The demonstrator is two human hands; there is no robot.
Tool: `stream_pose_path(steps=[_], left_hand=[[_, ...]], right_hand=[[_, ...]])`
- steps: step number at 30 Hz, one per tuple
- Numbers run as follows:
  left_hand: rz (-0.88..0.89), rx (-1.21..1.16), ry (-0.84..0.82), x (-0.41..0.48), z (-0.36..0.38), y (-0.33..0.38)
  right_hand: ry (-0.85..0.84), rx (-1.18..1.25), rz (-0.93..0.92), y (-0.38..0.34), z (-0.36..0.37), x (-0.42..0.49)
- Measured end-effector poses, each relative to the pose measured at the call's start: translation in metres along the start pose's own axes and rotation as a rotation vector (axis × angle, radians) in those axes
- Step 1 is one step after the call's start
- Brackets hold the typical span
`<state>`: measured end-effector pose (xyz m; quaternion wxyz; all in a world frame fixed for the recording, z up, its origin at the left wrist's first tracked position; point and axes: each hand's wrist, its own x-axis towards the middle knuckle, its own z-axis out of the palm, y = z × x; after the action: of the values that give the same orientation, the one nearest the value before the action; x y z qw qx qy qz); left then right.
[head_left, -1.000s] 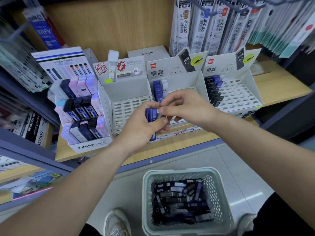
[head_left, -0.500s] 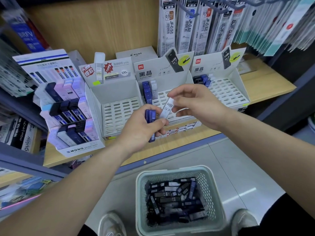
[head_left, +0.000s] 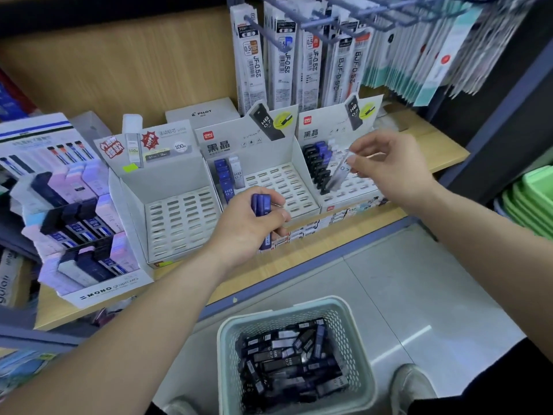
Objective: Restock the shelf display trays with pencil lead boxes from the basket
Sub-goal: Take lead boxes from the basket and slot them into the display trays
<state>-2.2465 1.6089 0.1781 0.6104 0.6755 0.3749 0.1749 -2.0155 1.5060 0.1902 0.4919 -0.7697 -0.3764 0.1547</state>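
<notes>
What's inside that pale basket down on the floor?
The basket holds a jumbled heap of dark pencil lead boxes, some marked HB 0.7. The heap covers the basket's bottom and any boxes underneath.

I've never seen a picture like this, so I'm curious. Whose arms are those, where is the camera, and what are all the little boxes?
There is no machine here: those are a person's two bare arms. The camera sits on the person's head and looks forward and down, so you see what they see. In front is a wooden shelf with white display trays. The left hand grips a few blue lead boxes. The right hand pinches one pale box marked 0.7 over the right tray, which holds a row of black and blue boxes. The middle tray has only a few boxes, and the left tray shows bare slots. On the floor stands a basket with many more boxes in it.
</notes>
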Motion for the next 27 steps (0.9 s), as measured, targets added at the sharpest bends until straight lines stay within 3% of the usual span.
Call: stream_pose_path(steps=[4,14,22,27], left_hand=[[0.005,0.011,-0.015,0.01,0.017,0.006],[-0.006,-0.023,0.03,0.034,0.033,0.007],[-0.003,-0.042,0.013,0.036,0.032,0.005],[-0.003,-0.054,0.008,0.033,0.028,0.005]], right_hand=[[0.104,-0.145,0.0,0.025,-0.017,0.03],[0.039,-0.265,-0.008,0.057,0.007,0.07],[-0.022,-0.444,-0.241,0.057,0.015,0.075],[0.007,-0.497,-0.233,0.063,0.024,0.083]])
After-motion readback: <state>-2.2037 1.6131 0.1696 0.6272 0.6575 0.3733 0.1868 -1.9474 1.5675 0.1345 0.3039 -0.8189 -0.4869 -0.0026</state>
